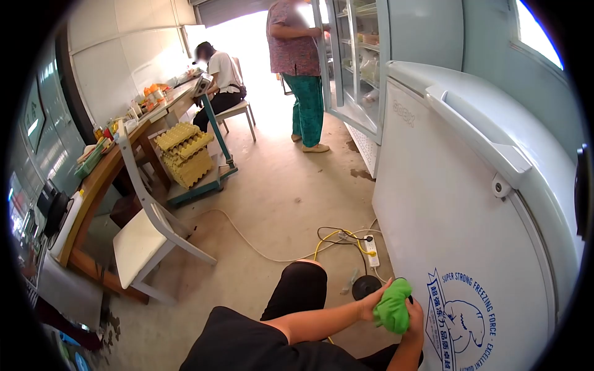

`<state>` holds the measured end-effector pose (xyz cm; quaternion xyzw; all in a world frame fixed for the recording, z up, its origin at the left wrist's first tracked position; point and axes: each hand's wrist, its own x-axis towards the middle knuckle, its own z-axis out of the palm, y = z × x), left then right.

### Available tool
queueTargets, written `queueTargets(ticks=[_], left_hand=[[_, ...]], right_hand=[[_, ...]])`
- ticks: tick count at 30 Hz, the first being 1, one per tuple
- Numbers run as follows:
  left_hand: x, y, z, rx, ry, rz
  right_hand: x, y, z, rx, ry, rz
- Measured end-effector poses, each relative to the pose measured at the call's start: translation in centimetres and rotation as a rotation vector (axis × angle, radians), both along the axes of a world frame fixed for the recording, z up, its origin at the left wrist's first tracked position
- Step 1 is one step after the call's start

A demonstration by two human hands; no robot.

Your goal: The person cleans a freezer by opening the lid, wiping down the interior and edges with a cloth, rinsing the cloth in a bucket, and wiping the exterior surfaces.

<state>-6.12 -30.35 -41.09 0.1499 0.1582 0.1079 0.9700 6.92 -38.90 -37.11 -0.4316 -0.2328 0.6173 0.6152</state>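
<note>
A bright green cloth (393, 308), bunched into a wad, is in both of my hands, low and close to the front of the white chest freezer (408, 210). My left hand (371, 303) grips its left side with the fingers curled behind it. On the other side, my right hand (416, 318) is closed around the cloth's right edge. A dark bit shows at the cloth's top and right, too small to name. Just below and left of the hands, a round black disc-shaped object (366, 288) sits on the floor.
A white power strip (371, 250) with tangled cords lies beside the freezer. A white chair (141, 244) stands left by a long wooden table (99, 179). Yellow egg trays (185, 157) are stacked on a platform scale. One person stands at a glass-door fridge (362, 62); another sits at the table.
</note>
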Motion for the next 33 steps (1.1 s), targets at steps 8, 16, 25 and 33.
queueTargets(ticks=[8,16,25,33], left_hand=[[0.1,1.1,0.4,-0.268,-0.02,0.328],[9.2,2.1,7.6,0.234,0.088,0.64],[20.1,3.0,6.6,1.505,0.741,1.242],[17.4,22.8,1.9,1.013,0.94,1.022]], right_hand=[[1.8,-2.6,2.1,0.158,-1.678,-0.529],[4.7,-16.0,26.9,0.223,-2.346,-1.289],[11.1,-15.5,31.5,-0.545,-3.109,-0.822],[10.9,-14.8,31.1,-0.473,-3.076,-0.856]])
